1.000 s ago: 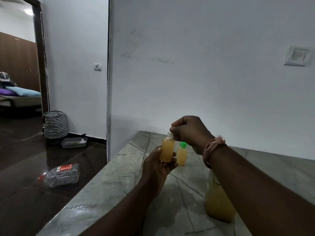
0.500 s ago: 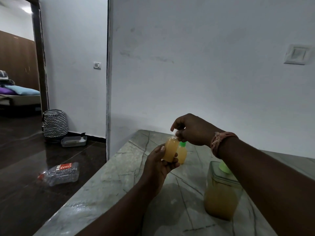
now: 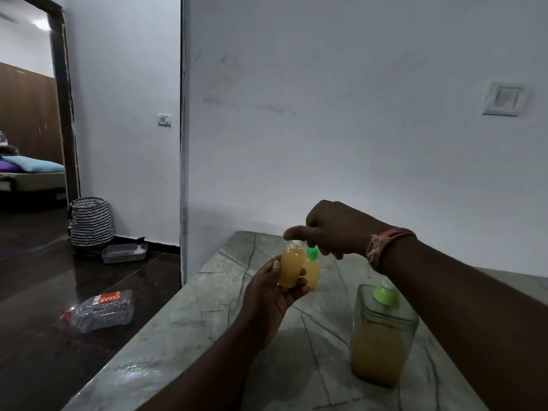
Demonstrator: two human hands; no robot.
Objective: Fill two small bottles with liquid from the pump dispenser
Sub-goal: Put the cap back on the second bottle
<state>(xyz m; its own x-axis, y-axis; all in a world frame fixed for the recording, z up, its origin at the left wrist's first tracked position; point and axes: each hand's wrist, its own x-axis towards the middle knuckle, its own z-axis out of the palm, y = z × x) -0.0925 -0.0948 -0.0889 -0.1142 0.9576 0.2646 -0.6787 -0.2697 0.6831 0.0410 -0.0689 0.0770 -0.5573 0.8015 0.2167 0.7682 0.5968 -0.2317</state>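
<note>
2 small bottles w/ amber liquid: the held bottle (image 3: pixel 292 268) sits upright in the left hand (image 3: pixel 274 287), fingers closed round its lower half; the capped bottle (image 3: pixel 312 269) (green cap) stands on the table (image 3: pixel 189 315) just behind it, partly hidden. 1 pump dispenser (image 3: pixel 382 336) on the table at right, its top cut off by the right forearm. Right hand (image 3: pixel 332 229) pinches at the held bottle's neck; can't tell if it grips a cap. 1 crushed plastic bottle (image 3: pixel 99 310) lies on the floor.
</note>
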